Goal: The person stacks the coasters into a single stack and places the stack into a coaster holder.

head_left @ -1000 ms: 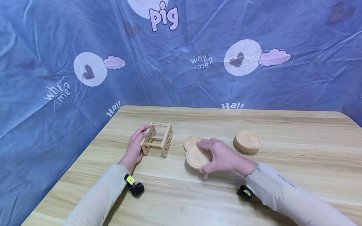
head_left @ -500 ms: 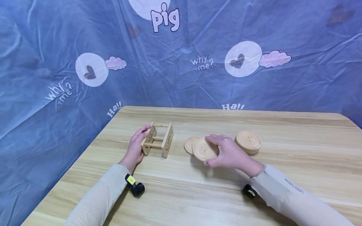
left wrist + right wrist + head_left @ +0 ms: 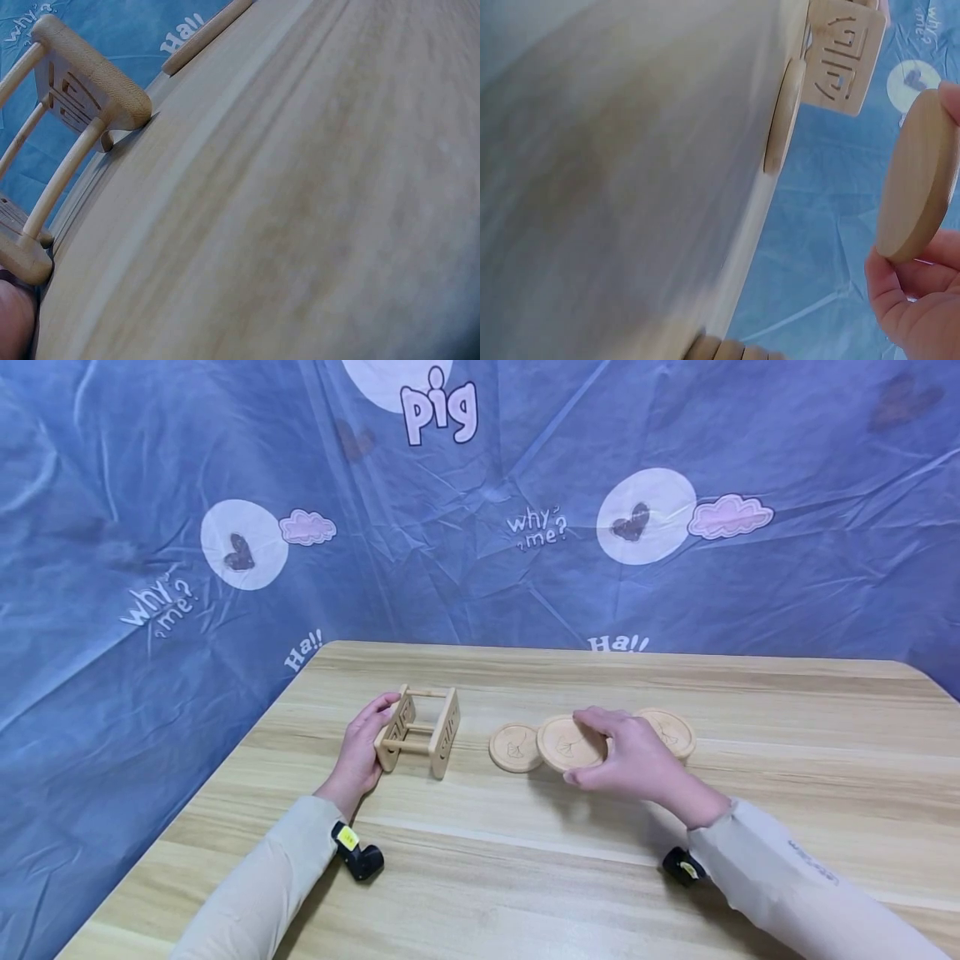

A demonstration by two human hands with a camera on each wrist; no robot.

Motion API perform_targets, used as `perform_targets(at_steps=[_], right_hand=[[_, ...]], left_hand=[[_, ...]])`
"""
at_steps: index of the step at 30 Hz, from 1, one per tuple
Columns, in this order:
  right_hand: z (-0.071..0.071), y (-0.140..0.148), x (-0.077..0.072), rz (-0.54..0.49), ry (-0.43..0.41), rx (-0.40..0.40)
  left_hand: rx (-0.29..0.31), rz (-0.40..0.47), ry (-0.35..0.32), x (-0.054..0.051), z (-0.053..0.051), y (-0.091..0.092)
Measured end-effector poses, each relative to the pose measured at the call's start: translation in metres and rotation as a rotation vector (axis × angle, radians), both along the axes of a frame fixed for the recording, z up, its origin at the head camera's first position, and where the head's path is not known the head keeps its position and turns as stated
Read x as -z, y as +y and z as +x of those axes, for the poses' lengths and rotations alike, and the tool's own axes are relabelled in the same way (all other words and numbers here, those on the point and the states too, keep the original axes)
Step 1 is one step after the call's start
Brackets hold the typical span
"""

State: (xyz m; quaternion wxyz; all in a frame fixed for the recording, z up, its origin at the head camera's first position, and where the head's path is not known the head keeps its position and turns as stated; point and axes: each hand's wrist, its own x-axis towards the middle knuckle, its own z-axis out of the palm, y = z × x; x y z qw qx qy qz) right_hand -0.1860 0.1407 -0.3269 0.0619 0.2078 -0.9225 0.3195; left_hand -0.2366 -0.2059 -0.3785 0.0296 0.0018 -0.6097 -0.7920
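Pinching a round wooden coaster by its rim in the right hand, with thumb at the near edge and fingers at the far edge, spread just as wide as the disc. Holding it off the table, slightly tilted, with a leaf-like engraving facing up and a plain underside showing in the right wrist view. Covering, in the head view, a sliver of the right edge of a flat-lying coaster, also engraved, resting between the held disc and the slatted coaster rack.

Gripping that rack by its left end panel with the left hand, fingers reaching round the far edge. Standing the rack upright on the tabletop, its two fretwork panels joined by slim dowels.

Partly hiding, behind the right hand, a stack of coasters, its top disc engraved and several edges showing low in the right wrist view.

Wearing pale sleeves and, at each wrist, a black camera. Facing a creased blue cloth printed with hearts in white circles, pink clouds and "pig."
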Motion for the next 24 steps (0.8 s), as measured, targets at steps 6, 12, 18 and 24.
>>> perform_targets(at_steps=[6,12,18,24], right_hand=[[0.002,0.01,-0.002,-0.002,-0.013,0.036],[0.003,0.02,-0.002,-0.004,-0.025,0.079],[0.002,0.032,-0.002,-0.002,-0.015,0.104],[-0.001,0.045,-0.002,0.027,-0.04,0.157]], left_hand=[[-0.003,-0.015,-0.006,0.0,0.0,0.0],[-0.01,-0.009,-0.019,-0.001,0.0,0.0],[-0.009,-0.012,-0.01,0.001,-0.001,0.0],[-0.01,-0.021,-0.005,0.0,-0.001,0.001]])
